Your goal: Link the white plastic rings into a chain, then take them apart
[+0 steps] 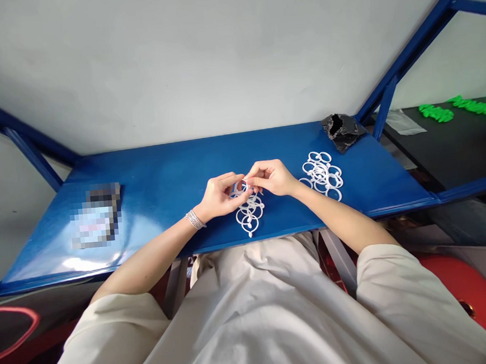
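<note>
Holding: the left hand (218, 198) and right hand (270, 178) meet at mid-bench, both sets of fingertips (249, 177) pinching 1 small white plastic ring (239, 188); this raised grip keeps it just above the pieces below.
Under the hands: a white ring chain (249, 216) lies on the blue metal bench (160, 194), its far end just below the pinched ring; whether they are linked is hidden.
Right of the hands: a looser white ring cluster (321, 176) lies flat, just beside the right hand, within easy reach.
Left wrist: stacked silver bangles (195, 219).
Far right: a crumpled black plastic bag (342, 131) sits near the bench's far edge.
Left: a pixelated object (96, 216) lies well apart from the hands; what it is cannot be told.
Beyond the bench: green pieces (441, 112) lie on a black shelf (447, 155).
</note>
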Motion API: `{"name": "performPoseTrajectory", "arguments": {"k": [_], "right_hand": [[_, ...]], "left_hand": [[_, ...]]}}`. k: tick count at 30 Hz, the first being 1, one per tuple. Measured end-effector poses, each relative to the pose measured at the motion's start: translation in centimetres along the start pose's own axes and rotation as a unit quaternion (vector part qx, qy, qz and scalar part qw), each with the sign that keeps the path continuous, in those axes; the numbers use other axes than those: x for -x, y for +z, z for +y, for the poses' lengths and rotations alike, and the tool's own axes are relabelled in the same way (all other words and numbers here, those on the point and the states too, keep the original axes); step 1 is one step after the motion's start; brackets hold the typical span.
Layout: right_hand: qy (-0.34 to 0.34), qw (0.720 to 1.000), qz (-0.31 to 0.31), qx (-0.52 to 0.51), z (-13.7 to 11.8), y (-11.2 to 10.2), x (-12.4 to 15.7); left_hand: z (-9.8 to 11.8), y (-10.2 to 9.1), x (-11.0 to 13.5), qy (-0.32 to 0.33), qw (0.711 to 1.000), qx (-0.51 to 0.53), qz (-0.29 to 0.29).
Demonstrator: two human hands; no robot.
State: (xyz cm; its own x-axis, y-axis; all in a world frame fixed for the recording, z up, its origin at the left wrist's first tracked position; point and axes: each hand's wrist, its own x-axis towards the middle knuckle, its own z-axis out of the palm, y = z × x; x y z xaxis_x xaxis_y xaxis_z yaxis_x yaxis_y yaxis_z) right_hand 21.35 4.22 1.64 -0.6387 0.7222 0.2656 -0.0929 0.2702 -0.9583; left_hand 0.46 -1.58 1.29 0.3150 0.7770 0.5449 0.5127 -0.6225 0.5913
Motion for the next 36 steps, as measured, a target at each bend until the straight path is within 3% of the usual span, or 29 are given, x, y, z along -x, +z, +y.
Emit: {"name": "performPoseTrajectory", "arguments": {"k": [3,5,7,10,12,16,20,24,29,33,36], "right_hand": [[-0.005,0.996,0.039,0.076,-0.3,-2.2,-0.5],[-0.012,0.979,0.086,0.184,-0.3,-4.1,-0.8],[0.019,0.945,0.086,0.315,-0.1,-5.8,-0.9],[0.116,0.887,0.023,0.447,0.3,-7.2,-0.9],[0.159,0.868,-0.029,0.47,0.3,-7.5,-0.8],[0.196,0.872,-0.073,0.442,-0.3,-7.7,-0.4],[0.193,0.867,-0.095,0.449,-0.9,-8.0,-0.1],[0.181,0.854,-0.114,0.474,-0.6,-7.3,-0.4],[0.138,0.894,-0.085,0.419,-0.3,-6.0,-0.7],[0.101,0.954,-0.044,0.28,-0.7,-5.4,-0.5],[0.088,0.982,-0.051,0.162,-0.6,-4.6,-0.5]], "left_hand": [[-0.3,0.4,-0.1,-0.04,0.999,0.01,0.029],[-0.5,0.6,-0.1,-0.065,0.997,0.013,0.041],[-0.7,0.7,-0.2,-0.073,0.996,0.014,0.047],[-0.8,0.6,-0.3,-0.056,0.997,0.005,0.055],[-0.9,0.5,-0.3,-0.056,0.997,0.006,0.061],[-1.2,0.7,-0.2,-0.1,0.99,0.066,0.069],[-1.4,0.9,-0.2,-0.137,0.982,0.109,0.077],[-1.5,1.0,-0.3,-0.154,0.982,0.076,0.084],[-1.6,1.0,-0.3,-0.123,0.985,0.039,0.115],[-1.6,0.8,-0.3,-0.11,0.985,-0.002,0.132],[-1.4,0.6,-0.3,-0.106,0.988,0.012,0.116]]}}
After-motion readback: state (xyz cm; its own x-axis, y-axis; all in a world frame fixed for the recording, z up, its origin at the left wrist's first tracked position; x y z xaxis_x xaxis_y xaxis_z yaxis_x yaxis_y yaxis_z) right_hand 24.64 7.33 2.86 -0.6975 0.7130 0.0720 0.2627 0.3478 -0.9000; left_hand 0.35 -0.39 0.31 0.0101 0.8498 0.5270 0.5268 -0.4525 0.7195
